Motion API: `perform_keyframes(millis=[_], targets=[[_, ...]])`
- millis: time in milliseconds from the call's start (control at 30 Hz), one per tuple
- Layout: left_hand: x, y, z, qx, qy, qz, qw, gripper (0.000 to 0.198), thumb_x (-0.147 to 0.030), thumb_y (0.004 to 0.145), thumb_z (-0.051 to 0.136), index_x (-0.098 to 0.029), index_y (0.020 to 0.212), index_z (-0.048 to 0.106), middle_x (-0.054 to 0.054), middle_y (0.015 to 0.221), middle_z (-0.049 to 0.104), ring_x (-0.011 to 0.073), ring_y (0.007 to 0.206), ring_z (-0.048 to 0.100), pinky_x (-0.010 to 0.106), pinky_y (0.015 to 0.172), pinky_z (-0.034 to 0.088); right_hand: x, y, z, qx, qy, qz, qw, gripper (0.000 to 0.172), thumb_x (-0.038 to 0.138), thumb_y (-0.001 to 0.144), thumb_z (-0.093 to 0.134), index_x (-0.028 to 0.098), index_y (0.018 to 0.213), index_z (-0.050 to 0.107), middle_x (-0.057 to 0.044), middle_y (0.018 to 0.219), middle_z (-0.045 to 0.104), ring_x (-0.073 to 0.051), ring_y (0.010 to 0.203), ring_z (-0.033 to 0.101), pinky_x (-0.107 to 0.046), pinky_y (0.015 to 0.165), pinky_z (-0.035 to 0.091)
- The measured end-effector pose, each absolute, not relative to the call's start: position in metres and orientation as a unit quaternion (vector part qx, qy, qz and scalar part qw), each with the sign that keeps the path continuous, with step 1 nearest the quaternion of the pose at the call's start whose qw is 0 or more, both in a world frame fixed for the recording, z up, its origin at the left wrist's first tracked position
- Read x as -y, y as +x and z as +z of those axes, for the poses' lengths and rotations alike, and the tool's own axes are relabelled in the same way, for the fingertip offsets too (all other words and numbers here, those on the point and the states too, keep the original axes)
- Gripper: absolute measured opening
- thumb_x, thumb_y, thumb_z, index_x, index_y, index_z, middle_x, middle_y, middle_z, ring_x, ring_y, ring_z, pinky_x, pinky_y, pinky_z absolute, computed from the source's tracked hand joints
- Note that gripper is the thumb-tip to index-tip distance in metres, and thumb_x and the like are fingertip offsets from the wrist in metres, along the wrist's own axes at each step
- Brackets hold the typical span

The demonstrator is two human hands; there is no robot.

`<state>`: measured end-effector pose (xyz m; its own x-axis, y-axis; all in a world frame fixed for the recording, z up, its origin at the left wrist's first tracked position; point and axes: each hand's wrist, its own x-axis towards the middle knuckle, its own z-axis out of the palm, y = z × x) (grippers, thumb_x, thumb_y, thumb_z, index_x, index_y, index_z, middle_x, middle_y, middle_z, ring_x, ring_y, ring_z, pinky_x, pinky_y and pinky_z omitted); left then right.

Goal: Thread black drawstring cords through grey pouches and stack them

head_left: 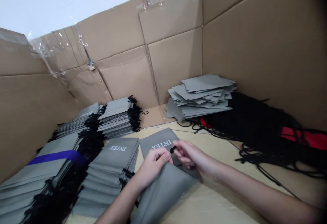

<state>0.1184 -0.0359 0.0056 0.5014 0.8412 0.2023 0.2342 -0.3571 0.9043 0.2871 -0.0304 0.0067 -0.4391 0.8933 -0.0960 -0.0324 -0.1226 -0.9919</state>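
Observation:
My left hand grips the top edge of a grey pouch near the middle of the work surface. Just right of it, my right hand pinches a short black cord at the pouch's edge. The two hands almost touch. Under them lies another grey piece printed INTEX. To the left of my left hand is a fanned stack of grey INTEX pouches with black cords along its right side.
Stacked corded pouches stand at the back left; a purple band crosses the nearer left pile. Loose grey pieces are heaped at the back right, beside a tangle of black cords with red strips. Cardboard walls enclose the surface.

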Motion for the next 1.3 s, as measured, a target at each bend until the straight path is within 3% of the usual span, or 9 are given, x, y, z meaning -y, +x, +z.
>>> perform_keyframes(millis=[133, 300, 500, 700, 867, 967, 1033, 1133, 1300], targets=[[0.035, 0.120, 0.004, -0.384, 0.736, 0.387, 0.401, 0.043, -0.052, 0.082, 0.045, -0.012, 0.070, 0.058, -0.002, 0.060, 0.043, 0.0108, 0.059, 0.037, 0.021, 0.055, 0.027, 0.021, 0.294, 0.007, 0.592, -0.373, 0.589, 0.406, 0.044, 0.052, 0.081, 0.032, 0.019, 0.056, 0.045, 0.009, 0.036, 0.028, -0.007, 0.033, 0.018, -0.021, 0.038, 0.015], [0.037, 0.124, 0.000, -0.379, 0.725, 0.374, 0.437, 0.036, -0.046, 0.079, 0.053, -0.012, 0.088, 0.060, 0.000, 0.072, 0.052, 0.0094, 0.057, 0.040, 0.020, 0.055, 0.030, 0.021, 0.294, -0.001, 0.669, -0.409, 0.449, 0.429, 0.052, 0.057, 0.085, 0.031, 0.017, 0.059, 0.051, 0.006, 0.041, 0.037, -0.009, 0.041, 0.032, -0.023, 0.044, 0.023], [0.039, 0.126, -0.003, -0.367, 0.745, 0.373, 0.414, 0.027, -0.037, 0.080, 0.055, -0.011, 0.086, 0.063, 0.001, 0.072, 0.057, 0.0095, 0.056, 0.041, 0.021, 0.055, 0.031, 0.025, 0.290, -0.007, 0.724, -0.397, 0.405, 0.392, 0.045, 0.055, 0.083, 0.042, 0.016, 0.062, 0.050, 0.005, 0.054, 0.036, -0.008, 0.049, 0.030, -0.023, 0.045, 0.019], [0.040, 0.127, -0.001, -0.342, 0.751, 0.382, 0.417, 0.028, -0.038, 0.080, 0.054, -0.012, 0.074, 0.063, 0.001, 0.066, 0.056, 0.0129, 0.063, 0.046, 0.022, 0.060, 0.035, 0.028, 0.286, -0.006, 0.622, -0.343, 0.594, 0.377, 0.037, 0.049, 0.076, 0.055, 0.018, 0.060, 0.043, 0.009, 0.045, 0.026, -0.006, 0.040, 0.019, -0.023, 0.040, 0.013], [0.041, 0.128, 0.003, -0.355, 0.746, 0.380, 0.417, 0.033, -0.040, 0.082, 0.051, -0.012, 0.068, 0.063, 0.000, 0.062, 0.053, 0.0125, 0.062, 0.046, 0.022, 0.060, 0.035, 0.034, 0.282, -0.005, 0.506, -0.316, 0.674, 0.436, 0.035, 0.040, 0.077, 0.059, 0.020, 0.059, 0.038, 0.011, 0.042, 0.022, -0.006, 0.040, 0.013, -0.023, 0.040, 0.011], [0.039, 0.127, -0.001, -0.343, 0.722, 0.394, 0.454, 0.033, -0.041, 0.082, 0.051, -0.012, 0.077, 0.065, 0.002, 0.070, 0.057, 0.0133, 0.068, 0.048, 0.023, 0.065, 0.037, 0.028, 0.284, -0.006, 0.502, -0.335, 0.642, 0.473, 0.037, 0.039, 0.076, 0.061, 0.020, 0.056, 0.036, 0.010, 0.041, 0.026, -0.006, 0.039, 0.017, -0.023, 0.040, 0.013], [0.036, 0.126, -0.005, -0.356, 0.697, 0.388, 0.487, 0.034, -0.043, 0.078, 0.056, -0.013, 0.092, 0.064, 0.000, 0.066, 0.053, 0.0112, 0.061, 0.046, 0.022, 0.061, 0.037, 0.022, 0.288, -0.004, 0.499, -0.334, 0.621, 0.503, 0.037, 0.038, 0.076, 0.061, 0.020, 0.056, 0.037, 0.010, 0.040, 0.026, -0.005, 0.038, 0.018, -0.022, 0.039, 0.014], [0.036, 0.122, -0.010, -0.379, 0.663, 0.357, 0.537, 0.058, -0.044, 0.072, 0.064, -0.019, 0.122, 0.048, -0.005, 0.059, 0.047, 0.0077, 0.050, 0.040, 0.019, 0.052, 0.033, 0.014, 0.297, 0.003, 0.467, -0.320, 0.607, 0.558, 0.037, 0.036, 0.078, 0.059, 0.020, 0.053, 0.037, 0.011, 0.036, 0.023, -0.005, 0.035, 0.016, -0.022, 0.038, 0.018], [0.038, 0.115, -0.004, -0.378, 0.660, 0.352, 0.546, 0.063, -0.043, 0.073, 0.064, -0.025, 0.129, 0.042, 0.001, 0.076, 0.061, 0.0106, 0.059, 0.052, 0.021, 0.056, 0.040, 0.006, 0.309, 0.020, 0.397, -0.273, 0.627, 0.612, 0.031, 0.035, 0.082, 0.051, 0.019, 0.057, 0.044, 0.011, 0.035, 0.021, -0.005, 0.033, 0.014, -0.021, 0.036, 0.020]])
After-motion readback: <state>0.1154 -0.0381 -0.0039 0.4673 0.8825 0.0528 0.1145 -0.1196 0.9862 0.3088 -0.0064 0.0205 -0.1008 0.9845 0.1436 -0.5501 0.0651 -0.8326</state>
